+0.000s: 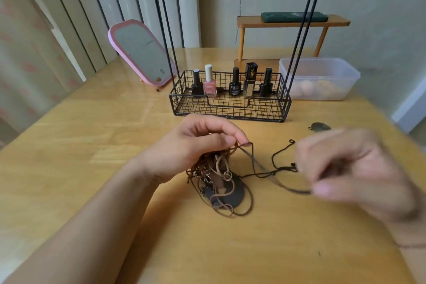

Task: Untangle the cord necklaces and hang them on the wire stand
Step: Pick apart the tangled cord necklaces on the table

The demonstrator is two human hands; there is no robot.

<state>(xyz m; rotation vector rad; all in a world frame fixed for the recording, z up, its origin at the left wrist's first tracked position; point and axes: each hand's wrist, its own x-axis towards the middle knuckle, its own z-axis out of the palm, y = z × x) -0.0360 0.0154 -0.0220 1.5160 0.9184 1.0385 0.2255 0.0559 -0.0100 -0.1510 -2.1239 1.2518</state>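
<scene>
Now: left hand (pixel 198 143) pinches top of tangled cord necklaces (pixel 219 177), clump on tabletop (pixel 92 140). Right hand (pixel 350 168), blurred, grip pinching one brown strand (pixel 272 175) at 3 o'clock. Strand runs 10-to-4. Wire stand (pixel 230 104) at 12, unhung.

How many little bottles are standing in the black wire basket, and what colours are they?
Black bottles: 3
Pink bottle with white cap: 1
Gold and black bottle: 1
Total: 5, all standing along the back of the wire basket.
</scene>
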